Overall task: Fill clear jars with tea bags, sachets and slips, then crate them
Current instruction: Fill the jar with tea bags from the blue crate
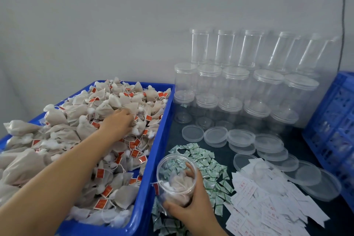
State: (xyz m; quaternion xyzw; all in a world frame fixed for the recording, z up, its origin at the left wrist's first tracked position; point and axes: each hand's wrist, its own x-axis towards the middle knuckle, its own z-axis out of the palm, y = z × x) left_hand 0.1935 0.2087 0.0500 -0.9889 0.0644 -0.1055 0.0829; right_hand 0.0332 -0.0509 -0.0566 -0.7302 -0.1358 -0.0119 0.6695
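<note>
Right hand (188, 210) grips open jar (177, 176), partly filled; left hand (119, 120), fingers curled, gathers tea bags (107, 109) from tub (162, 120). Filling continues; next, carry bags rightward into jar.

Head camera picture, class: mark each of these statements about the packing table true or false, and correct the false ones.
1. The right hand holds an open clear jar with tea bags already inside. True.
2. The left hand rests on the white slips. False: it reaches into the tea bags heaped in the blue tray.
3. The green-printed sachets lie on the table between the tray and the slips. True.
4. The loose lids are stacked inside the blue crate. False: they lie on the table in front of the empty jars.
</note>
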